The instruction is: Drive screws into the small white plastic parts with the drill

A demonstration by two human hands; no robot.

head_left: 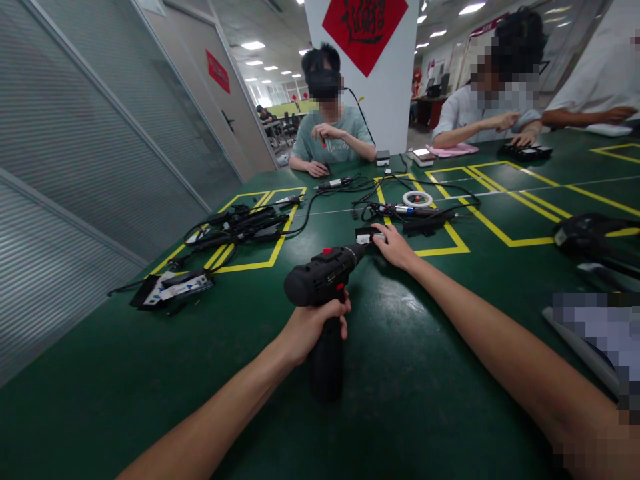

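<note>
My left hand [315,323] is wrapped round the grip of a black cordless drill [325,283] with a red switch on top, held above the green table [250,373]. The drill's nose points away from me at a small black part with a white label [364,236]. My right hand [395,245] reaches forward and its fingers pinch that part right at the drill's tip, near a yellow line.
Black tools and cables [240,223] lie in a yellow-marked box at the left, more cables and a white tape ring [417,199] beyond my right hand. A black and white pack [170,288] lies at the left. Other people sit across the table; black gear [595,237] sits right.
</note>
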